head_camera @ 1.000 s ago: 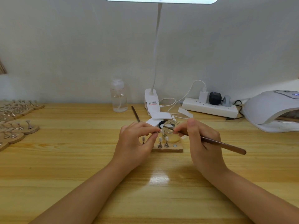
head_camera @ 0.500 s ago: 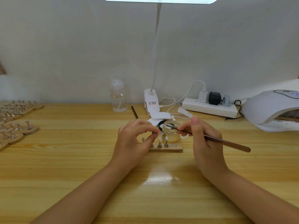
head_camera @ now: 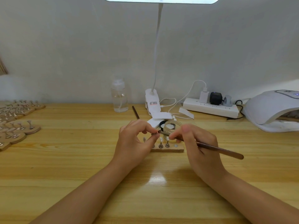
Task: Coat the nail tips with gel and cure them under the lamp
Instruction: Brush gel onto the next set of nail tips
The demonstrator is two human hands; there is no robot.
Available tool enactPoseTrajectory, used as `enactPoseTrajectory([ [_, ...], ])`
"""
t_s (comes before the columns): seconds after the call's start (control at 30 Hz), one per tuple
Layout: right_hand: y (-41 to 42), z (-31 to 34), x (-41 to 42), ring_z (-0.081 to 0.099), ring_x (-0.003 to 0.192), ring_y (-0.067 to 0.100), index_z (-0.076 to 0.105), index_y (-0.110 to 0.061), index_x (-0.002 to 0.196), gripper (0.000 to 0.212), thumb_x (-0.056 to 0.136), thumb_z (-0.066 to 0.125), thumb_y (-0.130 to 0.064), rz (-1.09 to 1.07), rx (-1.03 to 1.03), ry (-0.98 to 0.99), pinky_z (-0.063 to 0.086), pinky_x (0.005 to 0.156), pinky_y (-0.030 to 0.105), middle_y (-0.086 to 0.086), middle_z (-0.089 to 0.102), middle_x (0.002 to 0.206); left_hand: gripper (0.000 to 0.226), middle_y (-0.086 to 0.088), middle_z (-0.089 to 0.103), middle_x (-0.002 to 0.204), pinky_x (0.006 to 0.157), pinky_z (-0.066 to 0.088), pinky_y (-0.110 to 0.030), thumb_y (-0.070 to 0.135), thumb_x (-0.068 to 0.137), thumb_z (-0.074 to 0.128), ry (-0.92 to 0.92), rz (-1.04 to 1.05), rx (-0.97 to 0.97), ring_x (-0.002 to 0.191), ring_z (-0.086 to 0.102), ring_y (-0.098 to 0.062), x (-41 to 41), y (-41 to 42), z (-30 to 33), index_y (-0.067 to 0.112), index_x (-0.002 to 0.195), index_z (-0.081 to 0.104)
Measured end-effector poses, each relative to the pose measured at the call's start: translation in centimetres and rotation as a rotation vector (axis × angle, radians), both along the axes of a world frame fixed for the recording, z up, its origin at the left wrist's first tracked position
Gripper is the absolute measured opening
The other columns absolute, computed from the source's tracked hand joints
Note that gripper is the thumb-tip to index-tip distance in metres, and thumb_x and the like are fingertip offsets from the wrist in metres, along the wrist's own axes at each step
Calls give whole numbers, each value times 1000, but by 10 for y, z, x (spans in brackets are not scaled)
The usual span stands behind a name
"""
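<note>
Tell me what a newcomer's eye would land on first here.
First, the two hands at the table's centre: the left hand pinches a small nail tip stand while the right hand holds a brown brush with its tip at that stand. Just behind sits an open glass jar, and at far right the white curing lamp.

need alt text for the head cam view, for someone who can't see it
A person's left hand pinches a small nail tip stand while the right hand brings a brown brush to it, above a wooden holder and a glass gel jar on a wooden table. A white curing lamp sits far right.
</note>
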State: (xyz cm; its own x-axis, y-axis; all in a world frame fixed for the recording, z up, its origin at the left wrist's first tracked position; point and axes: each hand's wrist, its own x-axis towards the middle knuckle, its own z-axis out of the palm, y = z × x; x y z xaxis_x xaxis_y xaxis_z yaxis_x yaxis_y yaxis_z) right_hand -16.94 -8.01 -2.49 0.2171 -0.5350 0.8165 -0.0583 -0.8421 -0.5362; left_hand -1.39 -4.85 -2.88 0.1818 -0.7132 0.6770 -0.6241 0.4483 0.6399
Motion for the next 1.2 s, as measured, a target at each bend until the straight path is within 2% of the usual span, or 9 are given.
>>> enactPoseTrajectory([
  [0.1, 2, 0, 0, 59, 58, 3, 64, -21, 67, 37, 91, 36, -27, 33, 78, -67, 46, 58, 15, -8, 63, 60, 14, 14, 58, 70, 81, 40, -57, 6, 69, 76, -4, 1, -2, 73, 52, -9, -1, 0, 0, 14, 69, 64],
  [0.27, 0, 1, 0, 61, 68, 0, 66, -16, 76, 36, 91, 37, -30, -6, 97, -40, 44, 63, 8, -12, 64, 69, 16, 13, 59, 72, 81, 40, -57, 6, 70, 76, -8, -3, -4, 73, 53, -11, 0, 0, 0, 15, 68, 62],
  [0.4, 3, 2, 2, 60, 57, 8, 66, -21, 65, 41, 86, 38, -42, 61, 263, -145, 48, 58, 16, 0, 66, 62, 19, 14, 58, 70, 81, 40, -57, 6, 69, 76, -1, -3, -8, 72, 52, -10, 0, 0, 0, 18, 68, 62],
  [0.53, 2, 4, 1, 61, 64, 5, 66, -21, 73, 34, 92, 42, -35, 25, 263, -123, 45, 62, 10, -5, 68, 73, 18, 14, 58, 70, 82, 40, -57, 6, 69, 76, 12, 1, 1, 72, 51, -8, 0, -1, -1, 17, 67, 62],
  [0.67, 3, 3, 2, 60, 55, 9, 67, -15, 65, 42, 90, 40, -35, 71, 351, -137, 46, 58, 13, 0, 67, 63, 14, 15, 58, 70, 82, 40, -57, 6, 69, 76, 1, 4, 11, 71, 51, -7, 0, -1, -1, 13, 68, 64],
  [0.87, 3, 5, 1, 59, 59, 5, 67, -15, 72, 40, 93, 40, -34, 61, 323, -123, 41, 58, 7, -2, 68, 70, 12, 11, 62, 73, 85, 40, -56, 7, 70, 75, 15, 11, 28, 73, 52, -7, 0, -1, -1, 16, 70, 66],
  [1.03, 5, 4, 1, 60, 54, 9, 66, -13, 65, 43, 89, 40, -36, 97, 348, -166, 46, 56, 13, 3, 67, 62, 12, 16, 62, 74, 85, 40, -55, 7, 72, 74, 6, 13, 34, 73, 52, -4, 0, -1, 0, 18, 73, 68],
  [1.13, 3, 5, -1, 60, 62, 4, 66, -17, 71, 36, 92, 38, -27, 30, 285, -141, 42, 58, 7, -4, 68, 72, 12, 17, 63, 76, 86, 41, -54, 7, 74, 73, -8, 13, 36, 77, 55, -4, 1, 0, 1, 18, 80, 71],
  [1.2, 2, 4, -1, 61, 67, 2, 65, -19, 74, 33, 93, 42, -32, 15, 269, -114, 42, 60, 6, -6, 67, 78, 13, 18, 62, 80, 88, 40, -53, 7, 75, 72, -3, 12, 37, 81, 57, -6, 0, 0, 1, 17, 83, 72],
])
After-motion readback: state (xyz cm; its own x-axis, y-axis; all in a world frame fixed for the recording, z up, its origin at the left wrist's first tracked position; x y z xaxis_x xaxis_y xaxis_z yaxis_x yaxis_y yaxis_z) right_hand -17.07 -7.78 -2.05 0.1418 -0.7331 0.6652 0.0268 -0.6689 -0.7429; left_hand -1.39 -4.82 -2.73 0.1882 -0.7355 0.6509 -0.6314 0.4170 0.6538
